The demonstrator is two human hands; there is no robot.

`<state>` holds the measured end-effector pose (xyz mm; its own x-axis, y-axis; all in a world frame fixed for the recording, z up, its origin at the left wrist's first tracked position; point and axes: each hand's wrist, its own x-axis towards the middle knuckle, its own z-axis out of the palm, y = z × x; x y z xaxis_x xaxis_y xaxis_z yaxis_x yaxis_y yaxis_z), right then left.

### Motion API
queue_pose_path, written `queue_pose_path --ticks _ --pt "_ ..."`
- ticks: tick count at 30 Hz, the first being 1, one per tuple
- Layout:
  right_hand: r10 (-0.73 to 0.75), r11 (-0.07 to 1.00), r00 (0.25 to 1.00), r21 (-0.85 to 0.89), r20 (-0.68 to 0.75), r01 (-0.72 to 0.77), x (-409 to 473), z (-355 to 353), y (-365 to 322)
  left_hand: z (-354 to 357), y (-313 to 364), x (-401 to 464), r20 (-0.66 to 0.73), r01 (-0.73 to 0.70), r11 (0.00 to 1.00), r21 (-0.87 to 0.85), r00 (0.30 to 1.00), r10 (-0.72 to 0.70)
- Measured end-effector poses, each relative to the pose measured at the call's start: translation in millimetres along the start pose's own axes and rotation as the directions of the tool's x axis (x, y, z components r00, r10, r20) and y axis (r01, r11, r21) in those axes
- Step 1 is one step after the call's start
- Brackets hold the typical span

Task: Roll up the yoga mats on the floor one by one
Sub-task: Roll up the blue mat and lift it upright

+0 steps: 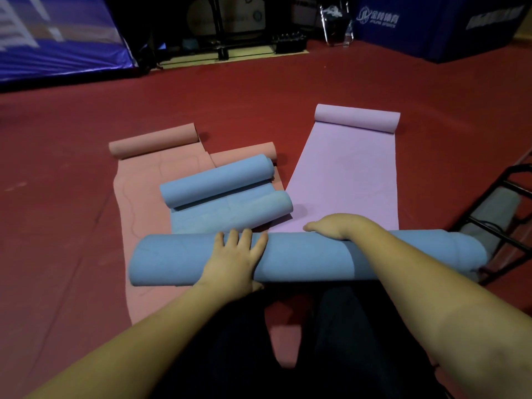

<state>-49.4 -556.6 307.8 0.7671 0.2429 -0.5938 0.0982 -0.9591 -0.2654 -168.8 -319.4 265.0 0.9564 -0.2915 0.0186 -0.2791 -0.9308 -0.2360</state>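
Head view shows the blue mat roll (pixel 302 257) lying crosswise just ahead of the knees, left hand (pixel 233 260) flat and open on it, right hand (pixel 335 227) draped over its far edge, fingers hidden.

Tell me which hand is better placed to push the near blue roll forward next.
Probably the left hand: it lies flat with fingers spread over the top of the near blue roll, near its middle. The right hand only hooks over the roll's far edge, toward the purple mat.
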Motion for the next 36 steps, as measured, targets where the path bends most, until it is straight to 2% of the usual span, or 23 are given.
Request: queue_pose_path --ticks 4,6,9,12,17,20,23,25,28,36 --pt "-0.058 0.997 0.953 -0.060 -0.297 0.042 3.2 10.0 11.9 -7.4 -8.5 16.0 0.102 -0.046 0.999 -0.025 0.994 0.048" --pt "-0.090 0.994 0.918 -0.089 -0.386 0.060 0.1 16.7 16.5 -12.8 -12.4 25.7 0.153 -0.058 0.997 -0.057 0.986 0.066" --pt "-0.091 0.987 0.881 -0.160 -0.463 0.017 -6.3 33.4 18.1 -17.6 -19.3 43.7 0.267 -0.054 0.988 -0.145 0.959 0.092" --pt "-0.139 0.950 0.806 -0.307 -0.576 -0.056 -10.1 53.7 17.6 -25.4 -27.5 62.3 0.389 -0.003 0.962 -0.273 0.914 0.113" --pt "-0.121 0.953 0.793 -0.294 -0.596 -0.076 -5.8 55.7 17.5 -26.8 -32.0 78.4 0.504 0.084 0.907 -0.413 0.850 0.151" --pt "-0.118 0.944 0.807 -0.317 -0.579 -0.090 -1.8 52.3 18.3 -20.1 -32.1 73.3 0.406 0.036 0.934 -0.354 0.906 0.119" --pt "-0.109 0.949 0.820 -0.304 -0.562 -0.082 3.7 50.2 18.1 -4.3 -29.2 48.8 0.121 -0.097 0.969 -0.226 0.984 0.127" --pt "-0.104 0.953 0.829 -0.293 -0.550 -0.075 6.6 47.2 15.6 14.1 -19.5 28.5 -0.014 -0.105 0.992 -0.071 0.994 0.104" --pt "-0.110 0.958 0.841 -0.282 -0.530 -0.052 10.6 44.5 11.8 29.3 -10.7 19.2 0.013 -0.041 0.998 0.051 0.999 0.040" --pt "-0.052 0.985 0.913 -0.172 -0.405 -0.020 2.2 21.9 10.0 -6.6 -17.9 30.0 0.084 -0.070 0.998 0.008 0.994 0.069"
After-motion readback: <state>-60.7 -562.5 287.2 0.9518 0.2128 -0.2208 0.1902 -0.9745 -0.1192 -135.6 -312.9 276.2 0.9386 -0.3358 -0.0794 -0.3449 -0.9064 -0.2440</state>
